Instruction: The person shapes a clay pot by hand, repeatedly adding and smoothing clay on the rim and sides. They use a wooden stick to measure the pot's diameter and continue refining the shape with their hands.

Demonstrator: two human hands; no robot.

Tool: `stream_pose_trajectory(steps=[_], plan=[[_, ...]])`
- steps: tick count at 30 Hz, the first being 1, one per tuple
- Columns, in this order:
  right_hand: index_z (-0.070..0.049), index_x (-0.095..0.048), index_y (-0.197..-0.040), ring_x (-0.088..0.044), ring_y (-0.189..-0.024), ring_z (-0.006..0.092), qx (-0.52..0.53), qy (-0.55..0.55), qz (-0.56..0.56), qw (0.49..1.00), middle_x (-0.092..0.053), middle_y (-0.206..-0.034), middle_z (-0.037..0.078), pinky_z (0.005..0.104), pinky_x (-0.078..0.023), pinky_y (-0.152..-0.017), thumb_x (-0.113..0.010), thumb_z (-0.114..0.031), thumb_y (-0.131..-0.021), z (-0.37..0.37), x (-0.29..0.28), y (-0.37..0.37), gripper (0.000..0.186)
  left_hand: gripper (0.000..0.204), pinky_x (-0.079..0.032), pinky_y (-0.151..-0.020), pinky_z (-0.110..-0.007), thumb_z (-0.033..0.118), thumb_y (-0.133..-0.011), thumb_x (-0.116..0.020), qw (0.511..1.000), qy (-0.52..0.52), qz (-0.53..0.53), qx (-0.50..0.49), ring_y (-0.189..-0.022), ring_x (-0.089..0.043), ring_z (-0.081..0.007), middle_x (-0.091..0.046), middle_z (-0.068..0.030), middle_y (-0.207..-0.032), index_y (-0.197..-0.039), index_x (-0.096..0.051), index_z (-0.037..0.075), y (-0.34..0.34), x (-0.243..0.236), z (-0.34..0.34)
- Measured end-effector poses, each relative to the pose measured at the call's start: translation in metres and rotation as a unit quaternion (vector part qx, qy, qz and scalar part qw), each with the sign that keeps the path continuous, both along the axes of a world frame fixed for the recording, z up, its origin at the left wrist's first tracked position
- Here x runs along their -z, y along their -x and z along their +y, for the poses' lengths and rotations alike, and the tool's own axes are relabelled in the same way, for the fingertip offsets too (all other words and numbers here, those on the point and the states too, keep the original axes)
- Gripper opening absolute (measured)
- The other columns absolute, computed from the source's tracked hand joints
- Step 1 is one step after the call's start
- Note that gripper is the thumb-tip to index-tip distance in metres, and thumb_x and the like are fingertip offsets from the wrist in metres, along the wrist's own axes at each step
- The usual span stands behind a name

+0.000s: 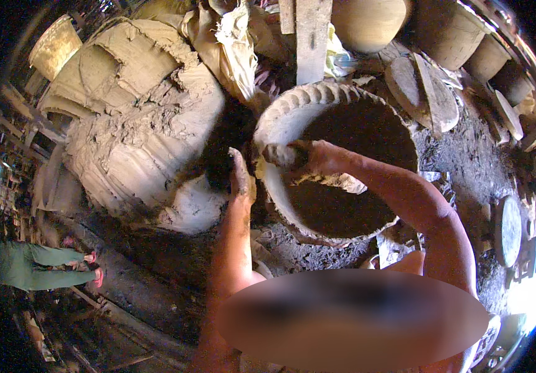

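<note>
A large round clay pot [278,118] with a thick, finger-notched rim stands before me; its inside is dark. My right hand [296,156], smeared with wet clay, reaches across the opening to the left part of the rim. Its fingers are closed on a clay coil [342,181], whose pale end trails below my wrist over the pot's mouth. Just outside the same wall, my left hand [241,176] is held upright with its fingers stretched out and clay on them. Whether its palm touches the wall I cannot tell.
A big mound of wet clay [150,137] lies to the left. A wooden post [313,43] rises behind the pot. Finished-looking pots [370,22] and flat boards [426,93] line the back right. A person in green trousers [57,258] is at the far left.
</note>
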State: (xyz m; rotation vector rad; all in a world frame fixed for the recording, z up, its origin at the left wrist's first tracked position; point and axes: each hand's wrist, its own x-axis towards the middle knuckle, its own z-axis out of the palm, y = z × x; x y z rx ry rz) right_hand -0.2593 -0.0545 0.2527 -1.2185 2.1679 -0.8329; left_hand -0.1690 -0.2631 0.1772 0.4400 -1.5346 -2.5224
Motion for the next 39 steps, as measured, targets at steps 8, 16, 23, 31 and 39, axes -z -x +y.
stream_pose_trajectory(steps=[8, 16, 23, 31, 39], plan=[[-0.014, -0.056, -0.120, -0.065, -0.088, 0.0327, -0.017, -0.132, 0.106, 0.985, -0.068, -0.094, 0.014, 0.0424, -0.051, -0.079, -0.082, -0.032, -0.058, -0.027, 0.019, 0.020, 0.070, 0.070, -0.027, -0.111, -0.038, 0.056, -0.097, -0.031, 0.996, -0.089, 0.022, -0.013, -0.130, -0.039, -0.0242, -0.038, -0.0102, -0.145, -0.140, -0.038, 0.002, 0.011, -0.001, 0.015], [-0.006, -0.068, -0.092, -0.065, -0.088, 0.0350, -0.251, -0.190, 0.208, 0.926, -0.067, -0.097, 0.017, 0.0444, -0.051, -0.079, -0.071, -0.044, -0.074, -0.079, 0.013, 0.004, 0.043, 0.068, -0.035, -0.103, -0.036, 0.058, -0.095, -0.038, 0.997, -0.065, 0.020, -0.041, -0.119, -0.048, -0.0214, -0.050, -0.0099, -0.133, -0.132, -0.049, 0.001, 0.027, 0.033, 0.019], [-0.003, -0.058, -0.116, -0.059, -0.103, 0.0260, -0.219, -0.103, -0.022, 0.970, -0.065, -0.107, 0.017, 0.0388, -0.045, -0.090, -0.084, -0.042, -0.060, -0.062, 0.001, 0.003, 0.073, 0.068, -0.049, -0.086, -0.039, 0.066, -0.092, -0.032, 0.990, -0.125, 0.018, -0.056, -0.098, -0.059, -0.0246, -0.062, -0.0064, -0.113, -0.124, -0.055, 0.011, 0.027, 0.014, 0.012], [-0.011, -0.063, -0.098, -0.065, -0.082, 0.0278, -0.179, -0.105, 0.191, 0.959, -0.064, -0.089, 0.008, 0.0402, -0.052, -0.068, -0.066, -0.024, -0.073, -0.065, 0.064, 0.008, 0.028, 0.077, -0.025, -0.111, -0.040, 0.064, -0.094, -0.023, 0.995, -0.006, 0.082, -0.049, -0.129, -0.041, -0.0241, -0.045, -0.0089, -0.140, -0.136, -0.043, 0.004, -0.005, 0.020, 0.029], [0.000, -0.057, -0.120, -0.060, -0.098, 0.0225, -0.235, -0.175, -0.091, 0.952, -0.066, -0.107, 0.016, 0.0350, -0.048, -0.086, -0.082, -0.024, -0.067, -0.069, 0.023, 0.003, 0.063, 0.076, -0.030, -0.108, -0.037, 0.063, -0.093, -0.029, 0.991, -0.086, 0.065, -0.077, -0.129, -0.040, -0.0235, -0.042, -0.0101, -0.141, -0.141, -0.037, 0.004, 0.008, 0.016, 0.028]])
